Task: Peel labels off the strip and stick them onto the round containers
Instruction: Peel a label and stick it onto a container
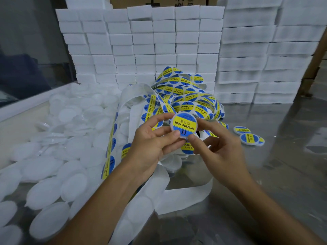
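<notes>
Labelled container [184, 125] held above tabletop [265, 174] middle. Left hand [150, 142] pinching rim; right hand [217, 144] thumb pressing lower edge, grip closed on it. Finished containers [248, 135] toward right edge, nearer right hand. Label strip [187, 96] behind.

The label [184, 125] on the white round container [184, 137] is blue with a yellow band and black letters. The label strip [187, 96] carries the same blue and yellow circles on white backing. The unlabelled containers [53, 167] are white. The stacked boxes [141, 43] are white. The bench [265, 174] is shiny grey metal.
</notes>
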A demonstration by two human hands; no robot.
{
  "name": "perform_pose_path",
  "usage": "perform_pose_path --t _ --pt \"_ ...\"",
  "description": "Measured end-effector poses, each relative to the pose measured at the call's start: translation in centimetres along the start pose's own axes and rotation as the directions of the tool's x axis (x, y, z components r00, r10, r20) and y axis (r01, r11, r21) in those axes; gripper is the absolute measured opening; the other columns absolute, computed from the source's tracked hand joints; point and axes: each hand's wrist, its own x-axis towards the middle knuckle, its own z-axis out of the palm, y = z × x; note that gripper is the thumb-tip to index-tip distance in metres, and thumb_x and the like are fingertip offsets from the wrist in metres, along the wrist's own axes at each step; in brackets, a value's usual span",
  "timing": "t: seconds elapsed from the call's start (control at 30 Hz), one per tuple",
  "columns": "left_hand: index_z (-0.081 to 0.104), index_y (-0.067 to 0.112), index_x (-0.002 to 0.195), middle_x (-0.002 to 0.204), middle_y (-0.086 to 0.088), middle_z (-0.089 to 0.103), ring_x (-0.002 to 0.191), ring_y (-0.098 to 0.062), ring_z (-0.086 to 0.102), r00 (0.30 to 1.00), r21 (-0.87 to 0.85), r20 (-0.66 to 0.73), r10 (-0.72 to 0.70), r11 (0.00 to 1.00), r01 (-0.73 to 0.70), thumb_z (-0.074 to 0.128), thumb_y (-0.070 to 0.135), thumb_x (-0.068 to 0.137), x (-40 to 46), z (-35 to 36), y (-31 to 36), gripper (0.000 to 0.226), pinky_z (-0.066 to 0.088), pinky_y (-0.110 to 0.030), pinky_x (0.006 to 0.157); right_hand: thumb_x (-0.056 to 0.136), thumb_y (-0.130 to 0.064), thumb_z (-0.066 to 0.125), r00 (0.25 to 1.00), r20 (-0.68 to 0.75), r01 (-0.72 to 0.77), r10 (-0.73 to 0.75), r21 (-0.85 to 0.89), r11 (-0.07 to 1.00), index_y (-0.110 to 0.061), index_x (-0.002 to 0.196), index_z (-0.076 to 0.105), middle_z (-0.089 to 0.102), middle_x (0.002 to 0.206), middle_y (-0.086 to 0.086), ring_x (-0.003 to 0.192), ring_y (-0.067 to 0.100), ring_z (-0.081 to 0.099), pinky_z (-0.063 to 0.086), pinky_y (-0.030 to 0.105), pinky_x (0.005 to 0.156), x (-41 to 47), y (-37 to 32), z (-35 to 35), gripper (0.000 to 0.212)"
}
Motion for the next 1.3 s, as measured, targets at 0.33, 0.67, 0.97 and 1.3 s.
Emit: perform_pose_path --t 0.33,0.67,0.97,1.3 --pt "0.064 0.015 0.119 0.104 -0.019 0.073 0.097 -0.033 0.072 0.995 0.103 0.083 -0.056 0.994 0.047 0.057 0.005 0.092 -0.4 0.7 -0.4 0.029 0.06 -0.037 0.08 0.074 -0.029 0.076 0.997 -0.072 -0.03 0.039 0.127 0.991 -0.018 0.098 0.072 0.074 0.076 0.003 0.06 0.015 0.068 0.053 0.025 0.055 0.6 -0.1 -0.2 0.027" --pt "0.065 0.004 0.099 0.093 -0.022 0.074 0.083 -0.031 0.074 1.0 0.052 0.023 0.003 0.999 -0.004 0.076 0.02 0.064 -0.2 0.7 -0.4 0.04 0.06 -0.034 0.069 0.071 -0.046 0.078 0.998 0.01 -0.063 0.063 0.056 0.996 -0.023 0.102 0.072 0.073 0.082 0.001 0.063 0.021 0.069 0.055 0.034 0.055 0.4 -0.3 -0.5 0.039" --pt "0.075 0.008 0.085 0.092 -0.018 0.075 0.082 -0.029 0.073 0.991 0.075 0.13 -0.013 0.997 0.004 0.074 0.024 0.068 -0.4 0.7 -0.4 0.023 0.06 -0.034 0.065 0.08 -0.034 0.069 0.99 -0.071 -0.104 0.119 0.182 0.978 0.003 0.066 0.059 0.063 0.053 0.011 0.04 0.009 0.056 0.041 0.016 0.042 0.6 -0.2 -0.5 0.04" --pt "0.073 0.014 0.076 0.085 -0.016 0.071 0.075 -0.03 0.073 0.993 0.086 0.118 0.012 0.996 -0.022 0.075 0.026 0.066 -0.6 1.2 -0.5 0.016 0.059 -0.032 0.063 0.072 -0.056 0.069 0.997 -0.038 -0.059 0.061 0.055 0.997 -0.031 0.088 0.064 0.068 0.069 -0.003 0.059 0.031 0.063 0.054 0.049 0.054 0.1 -0.3 0.1 0.031"
